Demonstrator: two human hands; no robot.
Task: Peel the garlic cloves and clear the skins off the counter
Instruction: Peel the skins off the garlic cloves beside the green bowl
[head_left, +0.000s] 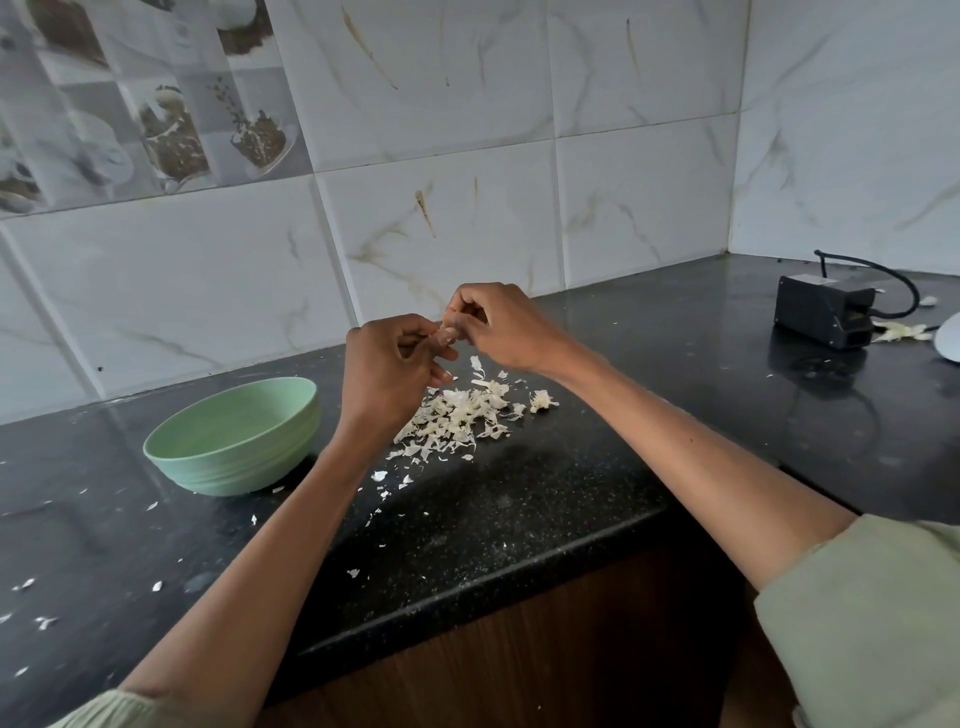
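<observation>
Above the black counter (519, 499), my left hand (387, 371) and my right hand (501, 325) meet, fingers curled. Between their fingertips they pinch a small garlic clove (445, 332), mostly hidden by the fingers. Right below the hands lies a heap of pale garlic skins (457, 415), with smaller flakes scattered toward the counter's front edge. A light green bowl (234, 441) stands to the left of the heap; its inside is not visible from here.
A black box with a cable (826, 312) sits at the far right, with a few skins (898, 332) beside it and a white object's edge (949, 338) at the frame border. Tiled wall runs behind. Stray flakes (31, 618) dot the left counter.
</observation>
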